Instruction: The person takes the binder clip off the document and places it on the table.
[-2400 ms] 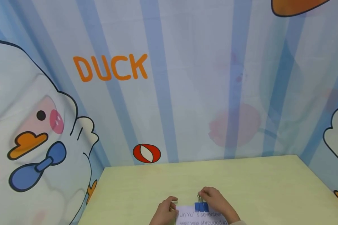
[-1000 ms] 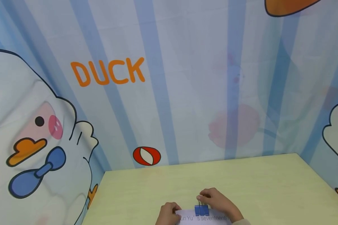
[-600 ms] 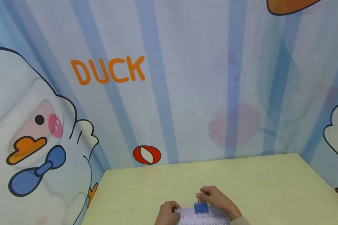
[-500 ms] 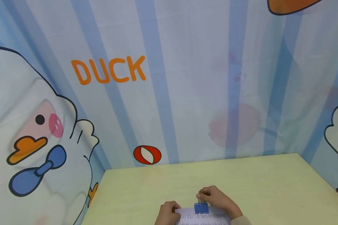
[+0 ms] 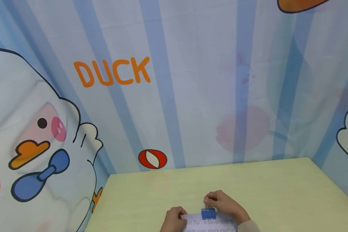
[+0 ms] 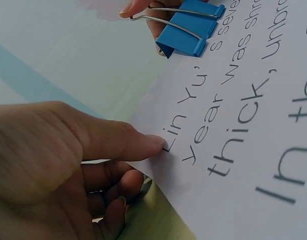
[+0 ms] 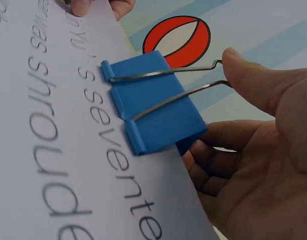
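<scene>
A blue binder clip (image 5: 208,214) sits across the top edge of a white printed sheet of paper (image 5: 211,226). My right hand (image 5: 224,205) holds the clip by its raised wire handles; in the right wrist view the thumb (image 7: 243,82) touches the handle ends, while the fingers curl behind the clip and are partly hidden. With thumb on top and fingers beneath, my left hand (image 6: 58,155) pinches the upper left corner of the paper. Large black text covers the sheet, whose lower part lies outside the head view.
A pale yellow table (image 5: 150,190) extends behind and to both sides of the hands. Beyond its back edge hangs a blue striped curtain (image 5: 203,80) printed with duck figures, orange lettering and a red ball.
Since the oldest frame, my left hand has gone from spread fingers at the paper's left edge to pinching its corner. My right hand stays at the clip's handles; the head view shifted slightly.
</scene>
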Demonstrator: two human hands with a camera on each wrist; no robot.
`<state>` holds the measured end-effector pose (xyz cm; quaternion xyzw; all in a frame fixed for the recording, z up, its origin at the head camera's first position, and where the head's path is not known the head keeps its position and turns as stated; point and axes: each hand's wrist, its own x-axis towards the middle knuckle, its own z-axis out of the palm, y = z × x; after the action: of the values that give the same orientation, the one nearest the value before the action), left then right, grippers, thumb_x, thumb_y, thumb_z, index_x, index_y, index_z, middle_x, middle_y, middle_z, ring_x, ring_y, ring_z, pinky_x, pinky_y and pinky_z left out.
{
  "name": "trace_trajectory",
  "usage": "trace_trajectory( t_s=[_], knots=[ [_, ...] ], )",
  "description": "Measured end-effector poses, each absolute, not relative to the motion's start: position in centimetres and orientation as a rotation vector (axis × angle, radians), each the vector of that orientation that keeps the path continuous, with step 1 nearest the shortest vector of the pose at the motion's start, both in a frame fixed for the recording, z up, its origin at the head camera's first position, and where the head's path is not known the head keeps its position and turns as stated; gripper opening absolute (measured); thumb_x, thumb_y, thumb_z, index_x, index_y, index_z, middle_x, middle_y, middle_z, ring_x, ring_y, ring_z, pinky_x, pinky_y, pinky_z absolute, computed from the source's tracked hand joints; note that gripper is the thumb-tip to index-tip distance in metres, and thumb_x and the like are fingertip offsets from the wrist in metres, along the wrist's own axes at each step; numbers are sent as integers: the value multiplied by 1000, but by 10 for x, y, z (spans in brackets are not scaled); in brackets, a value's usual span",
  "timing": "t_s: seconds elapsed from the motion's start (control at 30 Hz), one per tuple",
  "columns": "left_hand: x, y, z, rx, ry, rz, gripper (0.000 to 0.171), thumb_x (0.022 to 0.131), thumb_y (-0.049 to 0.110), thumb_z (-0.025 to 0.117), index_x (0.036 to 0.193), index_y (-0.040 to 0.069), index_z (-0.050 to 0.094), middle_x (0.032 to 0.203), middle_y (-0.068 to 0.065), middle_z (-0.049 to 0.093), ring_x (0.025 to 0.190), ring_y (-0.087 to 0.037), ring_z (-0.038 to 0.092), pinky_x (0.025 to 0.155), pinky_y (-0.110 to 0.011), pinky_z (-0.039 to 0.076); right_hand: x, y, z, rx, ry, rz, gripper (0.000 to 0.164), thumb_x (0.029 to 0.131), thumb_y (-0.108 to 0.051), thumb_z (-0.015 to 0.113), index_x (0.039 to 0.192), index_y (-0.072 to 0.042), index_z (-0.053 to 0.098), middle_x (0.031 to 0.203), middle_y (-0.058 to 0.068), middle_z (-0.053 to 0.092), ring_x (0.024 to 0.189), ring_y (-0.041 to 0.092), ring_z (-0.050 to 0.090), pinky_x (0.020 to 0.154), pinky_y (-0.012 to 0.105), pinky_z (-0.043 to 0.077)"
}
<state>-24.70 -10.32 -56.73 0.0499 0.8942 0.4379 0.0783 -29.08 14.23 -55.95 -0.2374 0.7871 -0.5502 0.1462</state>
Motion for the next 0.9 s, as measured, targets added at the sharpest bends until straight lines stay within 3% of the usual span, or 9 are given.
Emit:
trace_trajectory(
  t_s=[0.4, 0.67, 0.9],
  knots=[
    [-245, -103, -570, 185, 2690, 1362, 16, 77, -11, 71, 83, 3, 66, 70, -1, 52, 66, -17, 47, 60, -27, 36, -295, 143, -562, -602, 2364, -1600, 30, 103, -23, 58, 104, 4, 71, 88, 4, 64, 80, 20, 53, 72, 31, 42],
    [-246, -105, -566, 180, 2680, 1377, 16, 78, -11, 69, 84, 3, 67, 70, -1, 53, 67, -17, 48, 61, -27, 36, -297, 142, -559, -616, 2346, -1631, 33, 106, -20, 53, 108, 9, 68, 99, 12, 68, 86, 21, 55, 78, 35, 45],
    [-245, -104, -565, 140, 2665, 1373, 16, 79, -10, 70, 85, 4, 66, 72, -2, 53, 68, -17, 48, 62, -28, 38, -299, 141, -555, -617, 2312, -1658, 33, 107, -18, 50, 109, 10, 67, 99, 14, 67, 85, 23, 54, 77, 36, 44]
  ],
)
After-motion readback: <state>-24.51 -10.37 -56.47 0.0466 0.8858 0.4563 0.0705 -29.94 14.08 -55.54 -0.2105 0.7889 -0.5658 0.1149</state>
